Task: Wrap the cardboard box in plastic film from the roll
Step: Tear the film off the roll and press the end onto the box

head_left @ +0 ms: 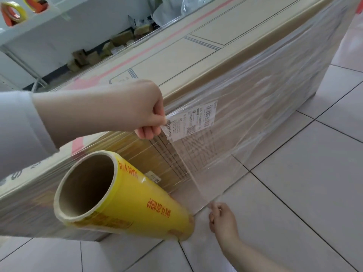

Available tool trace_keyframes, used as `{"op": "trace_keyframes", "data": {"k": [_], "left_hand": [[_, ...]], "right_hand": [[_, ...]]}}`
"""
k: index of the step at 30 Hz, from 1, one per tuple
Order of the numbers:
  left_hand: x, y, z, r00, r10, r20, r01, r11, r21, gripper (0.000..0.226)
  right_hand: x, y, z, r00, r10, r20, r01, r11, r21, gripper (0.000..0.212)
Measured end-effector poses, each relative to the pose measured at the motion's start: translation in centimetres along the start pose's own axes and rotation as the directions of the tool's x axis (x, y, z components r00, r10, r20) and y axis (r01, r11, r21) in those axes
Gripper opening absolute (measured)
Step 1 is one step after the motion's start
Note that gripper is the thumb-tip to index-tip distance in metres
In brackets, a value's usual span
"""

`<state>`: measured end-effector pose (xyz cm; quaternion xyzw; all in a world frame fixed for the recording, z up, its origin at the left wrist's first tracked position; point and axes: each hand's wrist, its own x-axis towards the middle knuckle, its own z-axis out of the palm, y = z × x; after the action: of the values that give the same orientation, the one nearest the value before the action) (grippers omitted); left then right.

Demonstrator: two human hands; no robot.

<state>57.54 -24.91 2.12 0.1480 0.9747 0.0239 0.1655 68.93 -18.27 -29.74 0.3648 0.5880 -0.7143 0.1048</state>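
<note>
A large flat cardboard box [196, 61] stands on the tiled floor, its near side covered in clear plastic film [265, 107] with a white shipping label under it. The yellow film roll [137, 205] leans against the box's lower side, its open cardboard core facing me. My left hand [121, 108] pinches the film's upper edge by the label. My right hand [222, 216] pinches the film's lower edge near the floor, just right of the roll. A stretched sheet of film runs between both hands.
White floor tiles [294, 193] spread to the right and front. Behind the box stands a white shelf [59, 36] with tape rolls [13, 12] on top, cardboard scraps and plastic bags [169, 8] along the wall.
</note>
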Motion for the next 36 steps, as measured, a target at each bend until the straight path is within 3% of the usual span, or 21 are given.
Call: {"op": "trace_keyframes", "data": {"k": [2,8,12,16,17,19,21,23,26,29,31,33,35,36], "left_hand": [[0.5,-0.6,0.0,0.999,-0.013,-0.033,0.015,0.998,0.056,0.026],[1.4,-1.1,0.4,0.995,0.022,-0.096,0.010,0.946,0.323,0.035],[1.8,-0.8,0.7,0.995,0.050,-0.090,-0.005,0.896,0.445,0.032],[2.2,-0.4,0.8,0.989,0.089,-0.114,0.006,0.762,0.648,0.027],[2.2,-0.5,0.8,0.985,0.118,-0.127,0.010,0.695,0.719,0.028],[2.2,-0.7,0.5,0.978,0.167,-0.124,0.005,0.578,0.816,0.029],[2.3,-0.8,0.2,0.978,0.165,-0.129,0.015,0.560,0.829,0.031],[2.5,-1.0,0.0,0.982,0.129,-0.140,0.035,0.599,0.800,0.035],[3.0,-1.7,-0.6,0.994,0.038,-0.107,0.041,0.759,0.649,0.039],[3.4,-2.0,-1.5,0.998,-0.023,-0.055,0.051,0.808,0.586,0.045],[3.6,-1.4,-2.1,0.999,-0.004,-0.048,0.036,0.730,0.683,0.047],[3.7,0.8,-2.7,0.996,0.077,-0.039,-0.020,0.648,0.761,0.043],[4.7,4.1,-2.8,0.934,0.358,0.012,-0.253,0.636,0.729,0.026],[6.1,5.7,-2.4,0.832,0.552,0.060,-0.409,0.537,0.738,0.026]], "right_hand": [[1.4,-0.8,0.8,0.996,-0.091,0.009,0.090,0.964,-0.252,0.021],[4.4,-4.4,4.2,0.986,-0.108,0.128,0.164,0.783,-0.600,0.033],[5.6,-5.2,6.8,0.997,-0.040,0.061,0.068,0.809,-0.583,0.040],[6.3,-5.6,9.4,0.996,-0.086,0.006,0.067,0.731,-0.679,0.043],[6.5,-5.2,9.9,0.994,-0.109,-0.002,0.080,0.743,-0.665,0.044],[6.8,-4.5,10.3,0.994,-0.100,-0.032,0.071,0.865,-0.496,0.039],[6.8,-4.1,10.5,0.998,-0.041,-0.057,0.024,0.962,-0.272,0.032],[6.8,-3.8,10.6,0.999,0.008,-0.035,-0.013,0.988,-0.151,0.031],[6.4,-3.1,9.7,0.968,0.177,0.179,-0.181,0.983,0.005,0.060],[6.6,-2.7,8.4,0.920,0.271,0.282,-0.343,0.905,0.251,0.055],[7.0,-2.4,7.6,0.928,0.318,0.194,-0.372,0.818,0.439,0.049],[7.5,-2.5,6.9,0.941,0.335,-0.051,-0.258,0.807,0.531,0.043],[7.5,-3.6,6.4,0.893,0.323,-0.314,-0.135,0.857,0.498,0.041],[7.0,-4.9,6.3,0.880,0.309,-0.360,-0.103,0.865,0.491,0.046]]}}
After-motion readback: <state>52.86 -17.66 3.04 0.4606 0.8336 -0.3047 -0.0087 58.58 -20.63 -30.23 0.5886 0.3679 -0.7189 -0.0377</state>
